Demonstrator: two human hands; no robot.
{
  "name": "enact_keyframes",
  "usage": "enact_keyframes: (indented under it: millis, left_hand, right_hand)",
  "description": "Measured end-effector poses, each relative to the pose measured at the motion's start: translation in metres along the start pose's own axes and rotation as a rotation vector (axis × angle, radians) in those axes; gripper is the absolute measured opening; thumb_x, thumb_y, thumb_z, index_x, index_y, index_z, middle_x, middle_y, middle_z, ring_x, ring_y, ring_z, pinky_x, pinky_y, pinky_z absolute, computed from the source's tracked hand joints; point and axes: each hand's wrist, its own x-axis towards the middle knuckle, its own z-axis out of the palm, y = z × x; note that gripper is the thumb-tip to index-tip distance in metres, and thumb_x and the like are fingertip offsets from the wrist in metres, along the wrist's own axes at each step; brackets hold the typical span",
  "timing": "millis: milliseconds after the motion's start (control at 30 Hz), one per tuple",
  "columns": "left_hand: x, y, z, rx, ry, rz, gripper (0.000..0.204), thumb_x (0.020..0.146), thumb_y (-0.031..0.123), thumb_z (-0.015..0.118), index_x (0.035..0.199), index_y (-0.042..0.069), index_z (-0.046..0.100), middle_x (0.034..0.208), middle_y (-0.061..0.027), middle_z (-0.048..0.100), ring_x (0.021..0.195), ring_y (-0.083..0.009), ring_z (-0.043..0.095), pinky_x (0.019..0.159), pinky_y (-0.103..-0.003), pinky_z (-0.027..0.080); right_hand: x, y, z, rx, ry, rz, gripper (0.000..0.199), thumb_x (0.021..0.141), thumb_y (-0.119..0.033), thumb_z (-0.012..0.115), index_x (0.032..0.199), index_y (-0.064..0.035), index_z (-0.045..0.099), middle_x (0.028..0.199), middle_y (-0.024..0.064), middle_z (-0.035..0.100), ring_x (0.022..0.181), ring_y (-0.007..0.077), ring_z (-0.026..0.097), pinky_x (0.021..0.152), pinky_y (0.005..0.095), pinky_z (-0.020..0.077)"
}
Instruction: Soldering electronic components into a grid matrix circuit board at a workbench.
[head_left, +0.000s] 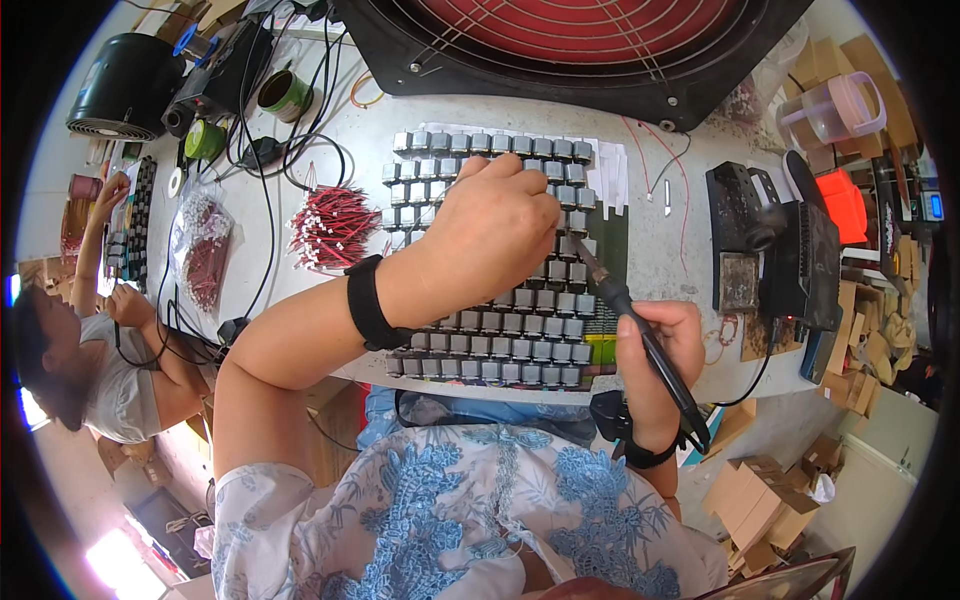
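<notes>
Rows of small grey block-shaped components (500, 323) stand close together on the table in front of me. My left hand (495, 220) reaches over the middle rows with its fingers bent down and pinched together; whatever lies between the fingertips is hidden behind the hand. In my right hand (660, 365) is a soldering iron (655, 355), gripped by its dark handle. Its metal tip points up and left, close to the components just right of my left hand. A pile of short red wires with white connectors (335, 228) lies left of the rows.
A large black fan with a red interior (590, 30) stands at the far edge. To the right are a black soldering station (808, 260) and loose thin wires. Black cables (268, 210), a bag of wires (203, 240) and a green tin (285, 97) are left. Another person (110, 350) works far left.
</notes>
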Motion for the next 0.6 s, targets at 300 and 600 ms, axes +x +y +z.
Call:
enact_keyframes:
  millis: [300,600]
  left_hand:
    - [0.0028,0.0001,-0.0012,0.013,0.006,0.005,0.005,0.074,0.012,0.070,0.077,0.010,0.066,0.079,-0.0030,0.057,0.081,-0.0243,0.054,0.074,-0.037,0.042]
    - [0.0017,-0.0001,0.0004,0.016,-0.008,0.009,0.006,0.074,0.013,0.070,0.078,0.010,0.067,0.079,-0.0031,0.057,0.081,-0.0243,0.055,0.074,-0.037,0.043]
  right_hand:
    - [-0.0006,0.0064,-0.0061,-0.044,0.032,-0.067,0.018,0.082,-0.004,0.070,0.096,-0.0011,0.059,0.085,0.0055,0.062,0.067,0.0068,0.056,0.062,0.0217,0.0464]
    - [0.0008,0.0012,-0.0012,-0.008,0.006,-0.020,0.019,0.082,-0.004,0.070,0.097,-0.0010,0.058,0.082,0.0053,0.063,0.067,0.0067,0.059,0.059,0.0211,0.0466]
